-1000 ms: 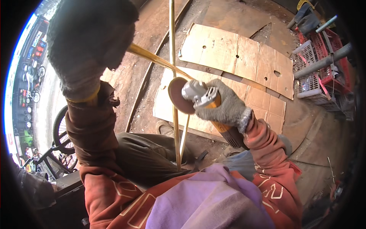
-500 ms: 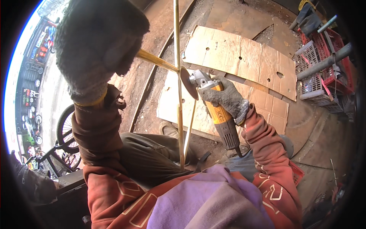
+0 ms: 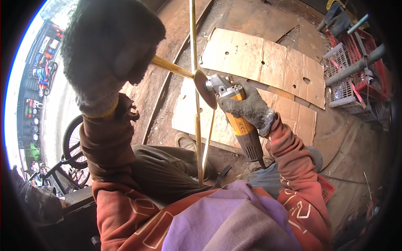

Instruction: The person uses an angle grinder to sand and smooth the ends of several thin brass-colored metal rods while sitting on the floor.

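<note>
My left hand (image 3: pixel 111 42), in a thick grey knit glove, looms close at the upper left, wrapped round the end of a gold-coloured metal bar (image 3: pixel 172 67). That bar meets a long upright bar (image 3: pixel 194 37) of the same colour, which runs down between my legs. In a matching glove, my right hand (image 3: pixel 247 104) grips a yellow and grey angle grinder (image 3: pixel 243 133) by its body. The grinder's disc (image 3: pixel 205 90) is at the joint of the bars; whether it touches them I cannot tell. A further thin bar (image 3: pixel 209 140) slants down behind the upright one.
Flattened cardboard (image 3: pixel 245 48) lies on the dirt floor ahead. At the right stand plastic crates (image 3: pixel 341 79) with a grey pipe (image 3: pixel 356 67) across them. A bicycle wheel (image 3: pixel 73 142) is at the left, near the bright street. The grinder's cord (image 3: pixel 262 164) drops toward my leg.
The grinder and its disc have shifted slightly left and up, and the disc shows more of its face. My left hand is nearly unmoved. Out on the street, a motorbike's position differs.
</note>
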Available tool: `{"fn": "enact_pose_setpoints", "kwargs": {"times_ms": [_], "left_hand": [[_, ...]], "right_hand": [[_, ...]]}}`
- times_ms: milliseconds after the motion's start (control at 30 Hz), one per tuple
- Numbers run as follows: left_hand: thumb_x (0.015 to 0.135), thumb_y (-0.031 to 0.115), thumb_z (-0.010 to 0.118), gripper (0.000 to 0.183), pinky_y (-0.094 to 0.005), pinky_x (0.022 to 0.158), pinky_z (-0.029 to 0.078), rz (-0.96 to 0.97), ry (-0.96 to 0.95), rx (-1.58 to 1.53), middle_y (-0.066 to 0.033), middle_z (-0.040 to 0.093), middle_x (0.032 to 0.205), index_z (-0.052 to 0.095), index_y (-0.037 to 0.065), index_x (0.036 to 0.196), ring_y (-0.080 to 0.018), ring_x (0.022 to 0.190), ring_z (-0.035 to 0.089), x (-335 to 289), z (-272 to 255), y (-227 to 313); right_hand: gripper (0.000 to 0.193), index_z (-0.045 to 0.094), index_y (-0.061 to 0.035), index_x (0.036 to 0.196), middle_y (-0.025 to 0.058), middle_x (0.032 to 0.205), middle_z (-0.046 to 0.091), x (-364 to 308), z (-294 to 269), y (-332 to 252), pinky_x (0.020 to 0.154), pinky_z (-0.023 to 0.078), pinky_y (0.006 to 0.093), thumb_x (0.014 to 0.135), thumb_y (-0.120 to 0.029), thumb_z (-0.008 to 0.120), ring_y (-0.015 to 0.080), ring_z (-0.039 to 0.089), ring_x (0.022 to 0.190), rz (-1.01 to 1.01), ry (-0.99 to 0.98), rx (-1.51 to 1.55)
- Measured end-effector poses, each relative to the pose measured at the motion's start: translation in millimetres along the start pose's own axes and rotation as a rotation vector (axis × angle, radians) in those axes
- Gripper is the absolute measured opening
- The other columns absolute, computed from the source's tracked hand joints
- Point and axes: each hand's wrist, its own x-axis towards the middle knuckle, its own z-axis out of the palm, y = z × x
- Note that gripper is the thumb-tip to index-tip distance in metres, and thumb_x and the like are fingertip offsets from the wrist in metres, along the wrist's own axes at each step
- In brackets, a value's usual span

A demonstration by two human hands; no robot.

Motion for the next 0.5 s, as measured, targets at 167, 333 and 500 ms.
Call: {"fn": "enact_pose_setpoints", "kwargs": {"times_ms": [167,333,500], "left_hand": [[0.108,0.012,0.037,0.034,-0.0305,0.034,0.039,0.07,-0.077,-0.1,-0.009,0.051,0.073,0.044,-0.006,0.136,-0.0181,0.04,0.045,8.0,0.6,-1.4],[0.108,0.012,0.037,0.035,-0.0304,0.031,0.039,0.106,-0.082,-0.198,-0.0083,0.053,0.07,0.045,-0.006,0.137,-0.0182,0.038,0.047,15.8,6.7,-1.5],[0.106,0.007,0.04,0.037,-0.0353,0.047,0.04,0.021,-0.001,0.061,-0.012,0.049,0.082,0.04,-0.005,0.141,-0.0198,0.055,0.047,3.0,-10.5,2.3]], "right_hand": [[0.075,0.052,0.0005,0.127,0.0121,0.11,0.067,-23.9,4.5,7.1,0.085,0.057,0.0326,0.072,-0.031,0.094,0.0171,0.067,0.097,0.015,-0.039,-0.127],[0.078,0.051,0.0012,0.127,0.0124,0.111,0.066,-24.2,6.0,7.4,0.086,0.057,0.0333,0.071,-0.03,0.094,0.0177,0.066,0.099,-0.014,-0.032,-0.127],[0.074,0.051,0.001,0.125,0.012,0.106,0.067,-5.4,2.7,-2.4,0.083,0.057,0.0325,0.072,-0.028,0.093,0.0162,0.066,0.096,-0.007,-0.025,-0.042]]}}
